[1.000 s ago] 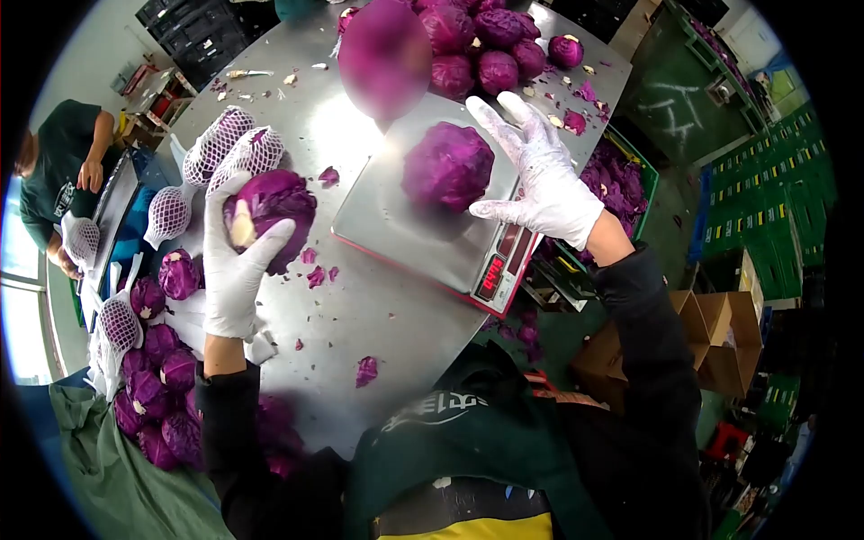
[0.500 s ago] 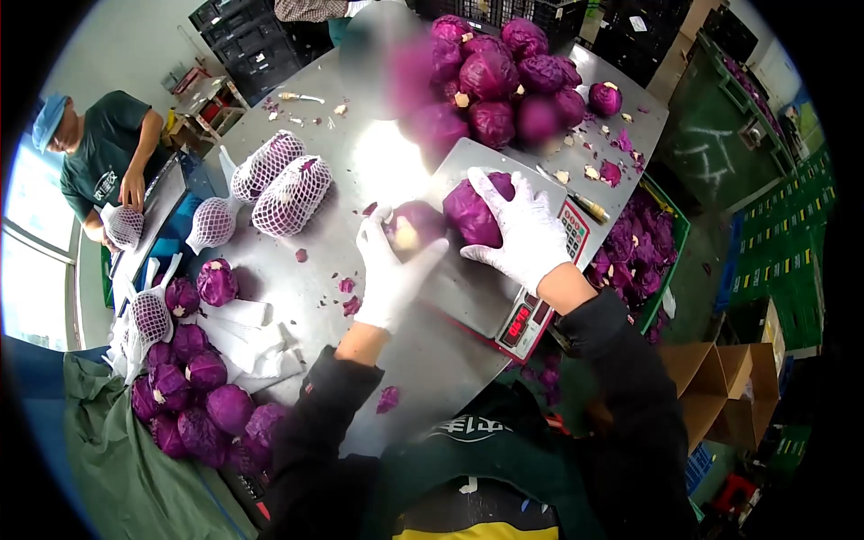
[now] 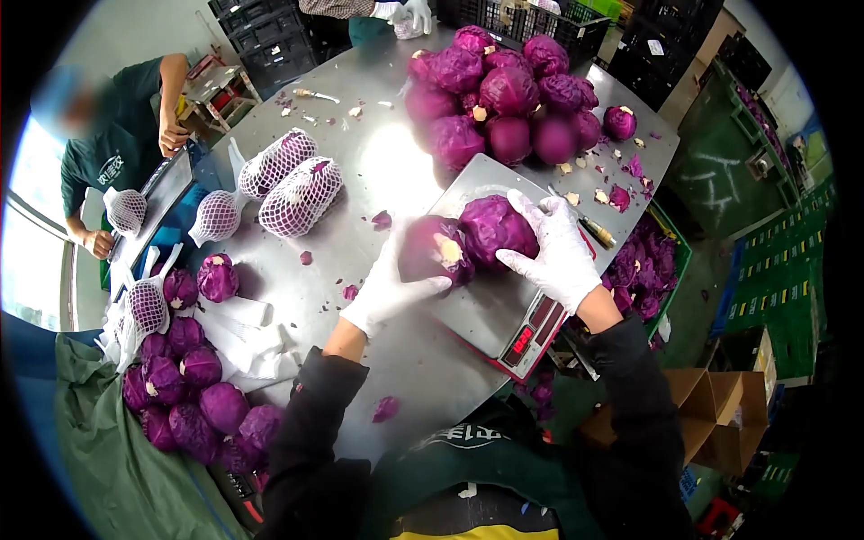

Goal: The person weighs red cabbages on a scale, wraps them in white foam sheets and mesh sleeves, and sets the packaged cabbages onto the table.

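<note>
Two red cabbages are side by side over the metal plate of a digital scale [image 3: 486, 326]. My gloved left hand [image 3: 389, 290] holds the left red cabbage [image 3: 432, 250] from its left side, thumb below it; its pale cut stem faces up. Against the right side of the other red cabbage [image 3: 493, 232] is my gloved right hand [image 3: 560, 252], thumb and fingers curved around it. The two cabbages touch or nearly touch. Red digits glow on the scale's display, too small to read surely.
Red cabbages [image 3: 508, 90] are heaped at the table's far side. A knife [image 3: 596, 230] lies right of the scale. Netted cabbages [image 3: 301, 198] and loose cabbages [image 3: 223, 407] are at the left. A green crate [image 3: 664, 310] holds leaves. A co-worker [image 3: 117, 153] stands at left.
My right hand has slid from the top of its cabbage to the right side. Both hands and cabbages sit slightly lower in view. The left co-worker's hands have moved off the netted cabbage.
</note>
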Motion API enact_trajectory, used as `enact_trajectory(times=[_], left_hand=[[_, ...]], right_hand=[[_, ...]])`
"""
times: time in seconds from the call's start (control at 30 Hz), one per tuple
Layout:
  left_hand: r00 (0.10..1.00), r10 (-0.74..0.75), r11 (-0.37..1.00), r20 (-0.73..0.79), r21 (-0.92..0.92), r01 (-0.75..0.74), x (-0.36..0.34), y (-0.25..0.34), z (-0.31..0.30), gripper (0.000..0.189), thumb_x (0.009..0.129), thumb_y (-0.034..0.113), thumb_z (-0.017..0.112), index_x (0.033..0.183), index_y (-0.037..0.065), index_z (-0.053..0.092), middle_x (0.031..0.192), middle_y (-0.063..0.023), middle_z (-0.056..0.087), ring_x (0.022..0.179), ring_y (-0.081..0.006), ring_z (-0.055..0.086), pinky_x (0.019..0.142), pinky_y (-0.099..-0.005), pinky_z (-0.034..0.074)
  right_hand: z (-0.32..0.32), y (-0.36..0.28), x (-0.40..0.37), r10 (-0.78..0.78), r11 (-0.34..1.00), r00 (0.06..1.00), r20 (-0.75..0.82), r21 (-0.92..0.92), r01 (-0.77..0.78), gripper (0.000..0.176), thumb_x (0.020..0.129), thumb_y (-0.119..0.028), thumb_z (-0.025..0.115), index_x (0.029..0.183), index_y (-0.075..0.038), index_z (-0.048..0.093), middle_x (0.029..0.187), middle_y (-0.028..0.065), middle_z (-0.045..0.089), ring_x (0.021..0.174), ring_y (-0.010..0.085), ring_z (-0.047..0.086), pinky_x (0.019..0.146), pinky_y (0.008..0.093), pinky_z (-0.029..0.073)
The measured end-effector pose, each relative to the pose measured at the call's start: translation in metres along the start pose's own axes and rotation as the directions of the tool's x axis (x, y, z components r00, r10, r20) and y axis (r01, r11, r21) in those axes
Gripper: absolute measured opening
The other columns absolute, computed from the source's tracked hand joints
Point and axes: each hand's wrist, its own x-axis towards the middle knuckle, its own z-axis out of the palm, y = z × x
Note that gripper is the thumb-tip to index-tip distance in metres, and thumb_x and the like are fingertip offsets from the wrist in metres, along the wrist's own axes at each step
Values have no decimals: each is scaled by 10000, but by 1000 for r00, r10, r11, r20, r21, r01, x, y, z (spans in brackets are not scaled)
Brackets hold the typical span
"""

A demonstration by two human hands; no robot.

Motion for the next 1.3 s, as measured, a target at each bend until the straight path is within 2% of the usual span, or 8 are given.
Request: enact_trajectory(times=[0.17, 0.2, 0.3, 0.47, 0.63, 0.77, 1.03, 1.3], left_hand=[[991, 126, 987, -53, -94, -131, -10, 6, 8, 1054, 648, 105, 876, 1495, 48, 251, 1441, -124, 382, 1334, -234, 387, 1137, -376, 325], [953, 259, 923, -154, 331, -198, -18, 11, 10, 986, 631, 111, 859, 1460, 57, 328, 1372, -152, 426, 1284, -313, 431, 1099, -411, 356], [860, 500, 534, -99, 818, -216, -19, 27, 15, 900, 619, 108, 811, 1424, 85, 409, 1293, -177, 455, 1221, -380, 454, 1035, -445, 382], [851, 444, -26, 281, 953, -301, -11, 34, 40, 582, 818, 132, 528, 1393, 173, 442, 1366, -127, 445, 1246, -322, 438, 964, -635, 350], [792, 594, 644, 139, 508, -572, -11, 49, 20, 846, 665, 40, 709, 1442, 105, 380, 1418, -202, 375, 1331, -405, 342, 1083, -598, 275], [948, 303, 879, -98, 413, -238, -18, 0, 0, 1028, 703, 248, 822, 1494, 2, 215, 1466, -255, 276, 1372, -399, 288, 1146, -491, 258], [940, 341, 860, -13, 407, -307, -14, -23, 5, 1139, 750, 381, 779, 1541, 39, 35, 1532, -332, 93, 1419, -527, 100, 1169, -551, 157], [983, 175, 962, -62, -201, -185, -20, -24, -11, 962, 838, 392, 736, 1536, 53, 168, 1557, -216, 207, 1458, -320, 196, 1187, -406, 190]], right_hand=[[6, 6, 0, -29, 999, 999, -21, -36, 28, 770, 800, -355, 725, 1439, -63, 411, 1267, 231, 432, 1191, 400, 446, 1040, 442, 388], [4, 5, 1, -35, 999, 999, -18, -30, 35, 777, 799, -353, 728, 1443, -61, 405, 1273, 232, 430, 1193, 401, 445, 1042, 443, 386], [1, 3, -2, -47, 999, 999, 7, -11, 48, 799, 795, -349, 734, 1453, -56, 386, 1291, 237, 424, 1199, 405, 442, 1050, 447, 377], [3, -5, 0, -18, 995, 1000, 3, -100, 19, 802, 804, -337, 727, 1465, -61, 365, 1307, 260, 410, 1199, 420, 438, 1046, 452, 378], [3, 5, -4, -50, 996, 999, -4, -77, 50, 817, 807, -339, 723, 1483, -84, 343, 1309, 257, 405, 1200, 420, 433, 1044, 450, 380], [8, 7, -5, -63, 994, 998, -26, -92, 61, 843, 793, -345, 730, 1490, -85, 334, 1308, 256, 404, 1196, 417, 429, 1046, 456, 375], [11, 16, 0, -171, 984, 981, -93, -75, 165, 876, 729, -308, 778, 1474, -80, 379, 1216, 211, 413, 1140, 385, 447, 1033, 436, 368], [7, -2, 7, -149, 986, 980, -128, -88, 139, 861, 741, -211, 789, 1495, -171, 376, 1328, 199, 390, 1259, 368, 358, 1107, 463, 268]])
